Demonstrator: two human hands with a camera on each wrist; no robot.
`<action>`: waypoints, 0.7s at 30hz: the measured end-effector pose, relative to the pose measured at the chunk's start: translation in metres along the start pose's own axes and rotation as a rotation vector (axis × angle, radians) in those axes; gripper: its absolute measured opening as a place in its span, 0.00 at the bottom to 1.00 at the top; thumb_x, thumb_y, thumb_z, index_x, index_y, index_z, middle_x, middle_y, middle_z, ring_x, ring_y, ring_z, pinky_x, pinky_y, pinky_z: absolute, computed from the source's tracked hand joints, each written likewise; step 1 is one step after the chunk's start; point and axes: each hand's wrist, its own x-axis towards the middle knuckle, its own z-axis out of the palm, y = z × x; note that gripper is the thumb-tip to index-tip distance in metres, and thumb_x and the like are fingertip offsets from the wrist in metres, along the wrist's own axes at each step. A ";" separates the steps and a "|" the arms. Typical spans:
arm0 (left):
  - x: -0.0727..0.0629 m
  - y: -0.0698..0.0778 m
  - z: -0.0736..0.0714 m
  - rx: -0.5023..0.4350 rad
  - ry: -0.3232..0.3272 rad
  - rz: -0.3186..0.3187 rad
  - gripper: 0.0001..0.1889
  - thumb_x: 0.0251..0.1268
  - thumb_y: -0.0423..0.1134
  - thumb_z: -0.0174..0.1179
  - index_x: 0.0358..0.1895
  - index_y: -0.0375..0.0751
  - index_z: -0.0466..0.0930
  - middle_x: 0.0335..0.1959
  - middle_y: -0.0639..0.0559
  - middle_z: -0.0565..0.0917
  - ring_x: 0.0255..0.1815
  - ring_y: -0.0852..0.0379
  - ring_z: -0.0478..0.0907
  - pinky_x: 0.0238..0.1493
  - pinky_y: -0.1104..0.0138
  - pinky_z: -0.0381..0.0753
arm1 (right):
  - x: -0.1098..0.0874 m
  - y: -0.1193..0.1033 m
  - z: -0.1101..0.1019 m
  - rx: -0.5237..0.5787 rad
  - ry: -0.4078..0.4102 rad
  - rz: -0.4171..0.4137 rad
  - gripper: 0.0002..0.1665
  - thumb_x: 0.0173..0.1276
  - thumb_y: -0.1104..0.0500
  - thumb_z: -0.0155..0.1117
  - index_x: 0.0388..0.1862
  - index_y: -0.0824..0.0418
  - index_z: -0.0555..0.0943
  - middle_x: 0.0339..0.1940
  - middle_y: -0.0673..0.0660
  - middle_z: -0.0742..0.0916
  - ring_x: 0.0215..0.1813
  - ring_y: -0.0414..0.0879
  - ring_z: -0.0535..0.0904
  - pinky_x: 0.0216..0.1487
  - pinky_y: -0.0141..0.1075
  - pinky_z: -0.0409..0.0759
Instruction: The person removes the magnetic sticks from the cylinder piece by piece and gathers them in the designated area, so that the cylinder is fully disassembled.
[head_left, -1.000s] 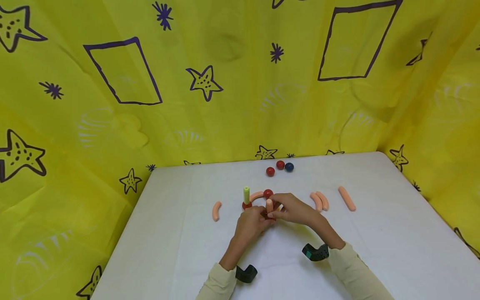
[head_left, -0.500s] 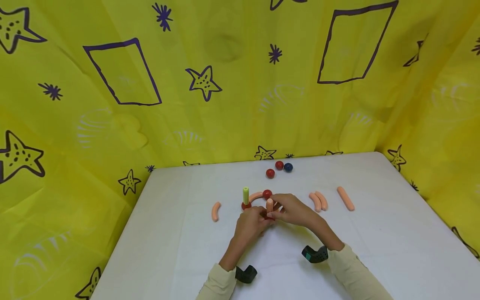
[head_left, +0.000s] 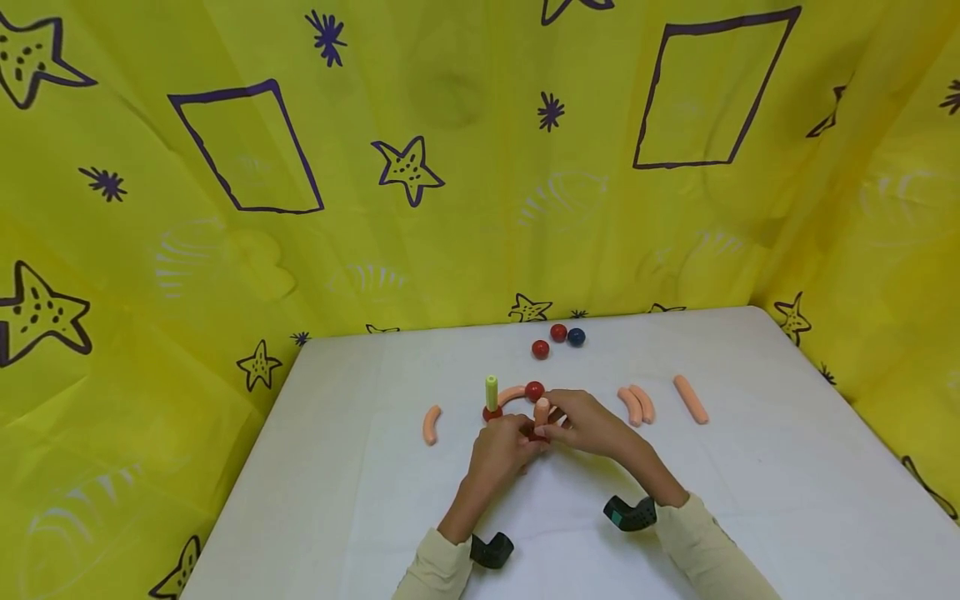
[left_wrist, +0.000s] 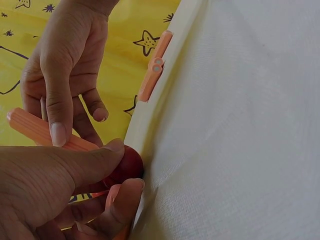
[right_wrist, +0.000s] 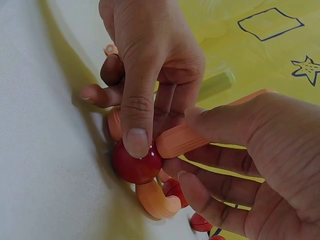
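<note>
My left hand (head_left: pixel 501 452) grips a glossy red ball (right_wrist: pixel 137 162) between thumb and fingers, low over the white table. An orange ridged stick (head_left: pixel 542 411) stands nearly upright at that ball, its lower end meeting it. My right hand (head_left: pixel 588 421) pinches this stick between thumb and fingers. Curved orange pieces (right_wrist: pixel 157 200) also meet the held ball. Behind the hands, a curved orange piece (head_left: pixel 512 394) links a second red ball (head_left: pixel 534 391) to another red ball (head_left: pixel 492 413), which bears an upright green stick (head_left: pixel 491 392). Fingers partly hide the joined structure.
Loose balls, two red (head_left: pixel 541 349) and one dark blue (head_left: pixel 576 337), lie near the back edge. Two curved orange pieces (head_left: pixel 636 405) and a straight orange stick (head_left: pixel 691 399) lie to the right. Another curved piece (head_left: pixel 431 425) lies left. Yellow patterned cloth (head_left: pixel 450 233) surrounds the table.
The upright orange stick's top has leaned very slightly to the right. Both hands keep almost the same place and hold.
</note>
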 end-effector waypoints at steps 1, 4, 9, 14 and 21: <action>0.000 0.000 0.000 0.003 0.002 0.001 0.11 0.54 0.46 0.72 0.38 0.45 0.88 0.29 0.56 0.87 0.11 0.71 0.66 0.17 0.75 0.65 | 0.000 0.000 0.000 -0.002 0.000 -0.001 0.08 0.65 0.59 0.68 0.32 0.53 0.75 0.35 0.48 0.83 0.44 0.48 0.85 0.38 0.29 0.81; 0.000 0.000 0.001 0.009 0.005 0.000 0.11 0.54 0.46 0.72 0.38 0.45 0.88 0.28 0.57 0.87 0.12 0.71 0.66 0.17 0.75 0.65 | -0.001 0.000 0.001 -0.003 0.004 -0.004 0.09 0.65 0.58 0.68 0.32 0.52 0.75 0.35 0.47 0.83 0.45 0.48 0.85 0.39 0.29 0.81; -0.001 0.000 0.001 0.005 0.011 -0.003 0.12 0.54 0.46 0.72 0.38 0.45 0.88 0.28 0.56 0.86 0.12 0.70 0.66 0.18 0.74 0.65 | -0.001 0.001 0.002 -0.008 0.022 -0.027 0.08 0.65 0.59 0.68 0.34 0.54 0.75 0.33 0.47 0.81 0.46 0.48 0.84 0.46 0.34 0.84; -0.001 0.000 0.000 -0.006 0.008 -0.008 0.12 0.54 0.46 0.72 0.37 0.44 0.87 0.25 0.57 0.85 0.12 0.70 0.66 0.17 0.74 0.65 | -0.003 0.001 0.005 -0.044 0.030 -0.029 0.08 0.65 0.60 0.67 0.35 0.55 0.74 0.34 0.47 0.81 0.48 0.49 0.84 0.48 0.37 0.84; -0.001 0.000 0.001 -0.021 0.006 -0.023 0.11 0.54 0.46 0.72 0.38 0.45 0.87 0.28 0.57 0.85 0.14 0.70 0.67 0.19 0.74 0.66 | -0.003 0.004 0.005 -0.071 0.073 -0.063 0.08 0.65 0.63 0.66 0.36 0.57 0.75 0.35 0.49 0.80 0.46 0.47 0.83 0.47 0.36 0.84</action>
